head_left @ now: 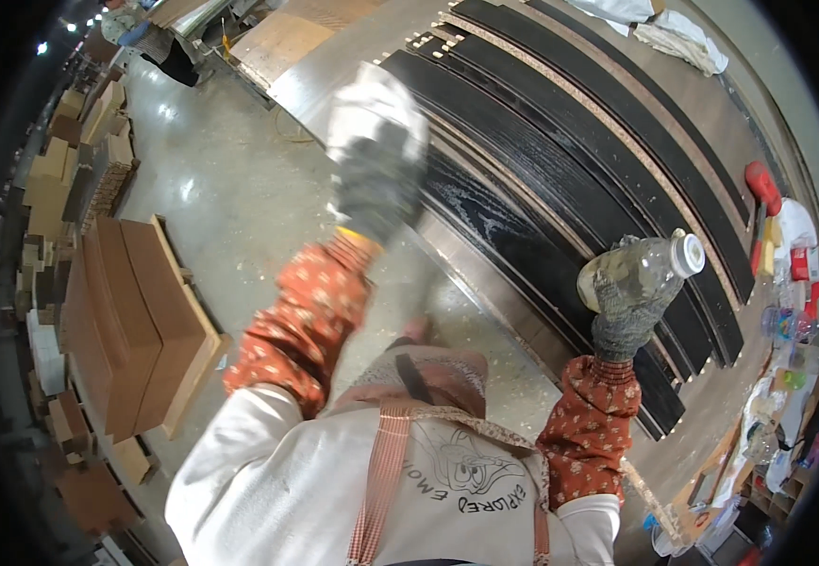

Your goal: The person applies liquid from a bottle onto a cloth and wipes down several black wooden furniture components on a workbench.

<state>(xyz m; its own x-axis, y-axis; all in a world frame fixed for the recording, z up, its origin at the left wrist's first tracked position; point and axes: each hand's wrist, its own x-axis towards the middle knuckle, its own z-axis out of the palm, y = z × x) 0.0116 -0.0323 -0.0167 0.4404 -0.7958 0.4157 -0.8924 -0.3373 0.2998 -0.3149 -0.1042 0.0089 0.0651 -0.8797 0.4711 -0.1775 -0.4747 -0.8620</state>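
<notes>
My left hand [381, 189], in a dark grey work glove, is smeared by motion at the near left edge of the worktable [485, 297]. It grips a white cloth [369, 104], bunched over the far side of the hand. Wrapped round a clear bottle [628, 266] with a white cap is my right hand [625, 325], also gloved. The bottle is tilted to the right, above the boards' right-hand ends. Long black boards with visible grain [494, 203] lie side by side across the table, pale strips showing between some of them.
Brown panels [131, 325] are stacked on a pallet at the left, with cardboard-coloured stacks behind. A red-handled tool [761, 187] and several bottles [815, 358] lie along the right side. White rags [681, 42] sit at the far edge. Another person [150, 42] stands far left.
</notes>
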